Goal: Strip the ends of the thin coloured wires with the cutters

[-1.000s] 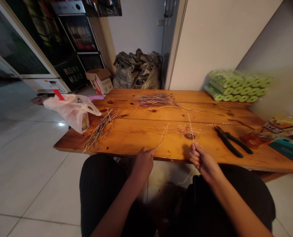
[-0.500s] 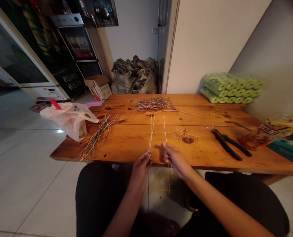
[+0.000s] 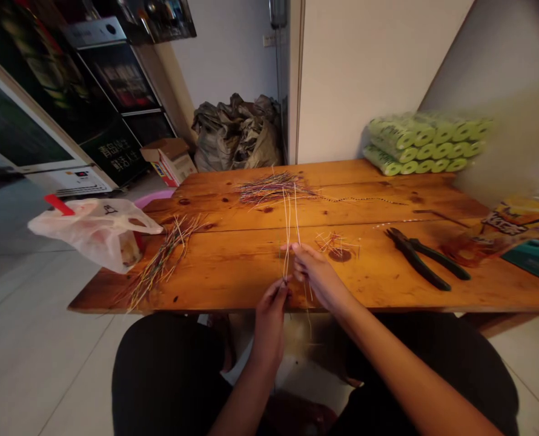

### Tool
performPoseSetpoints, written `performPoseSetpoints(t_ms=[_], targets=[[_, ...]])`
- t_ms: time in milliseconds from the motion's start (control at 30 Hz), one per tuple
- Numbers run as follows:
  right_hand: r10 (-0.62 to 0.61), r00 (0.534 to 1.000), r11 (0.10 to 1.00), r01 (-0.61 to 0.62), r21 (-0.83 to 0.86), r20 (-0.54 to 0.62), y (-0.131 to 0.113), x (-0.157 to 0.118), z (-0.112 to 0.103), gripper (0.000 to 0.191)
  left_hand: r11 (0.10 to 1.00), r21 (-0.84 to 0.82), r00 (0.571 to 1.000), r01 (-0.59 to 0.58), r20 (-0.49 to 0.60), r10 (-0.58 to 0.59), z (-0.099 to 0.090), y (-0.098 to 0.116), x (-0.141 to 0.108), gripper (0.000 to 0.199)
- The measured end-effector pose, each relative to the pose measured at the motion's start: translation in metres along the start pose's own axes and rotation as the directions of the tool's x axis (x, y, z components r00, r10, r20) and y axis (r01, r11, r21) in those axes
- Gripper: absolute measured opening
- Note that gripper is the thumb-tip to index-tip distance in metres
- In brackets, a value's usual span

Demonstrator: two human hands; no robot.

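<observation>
My left hand [image 3: 273, 303] pinches the lower part of thin pale wires [image 3: 288, 224], which stand up from its fingertips at the table's front edge. My right hand [image 3: 312, 266] is closed on another pale wire [image 3: 297, 212], whose lower end hangs below the hand. The two hands are close together, the right one slightly higher. Beyond them lies a large bundle of multicoloured wires [image 3: 269, 189]. A second bundle [image 3: 165, 260] is at the left, and a small pile of short wires [image 3: 335, 243] lies right of my right hand.
Pliers [image 3: 421, 257] with dark handles lie on the wooden table [image 3: 233, 260] at the right, near a yellow snack bag [image 3: 501, 227] and a teal dispenser [image 3: 535, 260]. Green rolls [image 3: 424, 145] stand at the back right. A white plastic bag [image 3: 92, 227] sits at the left edge.
My right hand has moved closer to my left hand with its wire, so the wires now stand nearly side by side. The view has shifted slightly.
</observation>
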State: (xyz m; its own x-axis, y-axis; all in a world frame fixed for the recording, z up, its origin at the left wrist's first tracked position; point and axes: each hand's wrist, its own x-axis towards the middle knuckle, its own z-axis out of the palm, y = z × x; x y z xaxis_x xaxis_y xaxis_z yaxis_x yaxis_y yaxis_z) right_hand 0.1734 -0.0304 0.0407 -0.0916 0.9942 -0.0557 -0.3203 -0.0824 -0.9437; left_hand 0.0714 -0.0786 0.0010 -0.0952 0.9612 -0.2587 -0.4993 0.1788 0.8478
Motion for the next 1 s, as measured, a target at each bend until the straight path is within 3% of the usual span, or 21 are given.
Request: performPoseSetpoints(t_ms=[267,533,700,833,933,1000], targets=[[-0.014,0.999,0.997,0.01,-0.08,-0.048,0.005,-0.002,0.006,0.032,0.998,0.005,0.997,-0.059,0.05,0.059,0.0,-0.007,-0.005,0.018],[-0.128,0.967,0.99,0.138,0.033,-0.219,-0.003,-0.003,0.002,0.035,0.98,-0.196,0.986,-0.035,-0.168,0.001,0.005,-0.001,-0.007,0.014],[-0.129,0.983,0.992,0.127,-0.022,-0.133,0.005,-0.005,-0.002,0.032,0.991,-0.087,0.983,-0.1,-0.161,0.085,-0.001,0.0,-0.003,0.012],[-0.014,1.0,0.994,0.012,-0.108,-0.019,0.014,-0.011,0.004,0.031,0.987,0.044,0.986,-0.152,-0.057,0.154,-0.003,-0.001,-0.002,0.012],[0.077,0.994,0.996,-0.074,-0.047,0.073,0.016,-0.016,0.012,0.028,0.973,0.145,0.984,-0.177,-0.001,0.179,-0.006,-0.002,-0.001,0.013],[0.158,0.985,0.987,-0.16,0.012,0.071,0.016,-0.018,0.015,0.024,0.961,0.201,0.981,-0.192,0.014,0.193,-0.008,-0.004,0.0,0.014]])
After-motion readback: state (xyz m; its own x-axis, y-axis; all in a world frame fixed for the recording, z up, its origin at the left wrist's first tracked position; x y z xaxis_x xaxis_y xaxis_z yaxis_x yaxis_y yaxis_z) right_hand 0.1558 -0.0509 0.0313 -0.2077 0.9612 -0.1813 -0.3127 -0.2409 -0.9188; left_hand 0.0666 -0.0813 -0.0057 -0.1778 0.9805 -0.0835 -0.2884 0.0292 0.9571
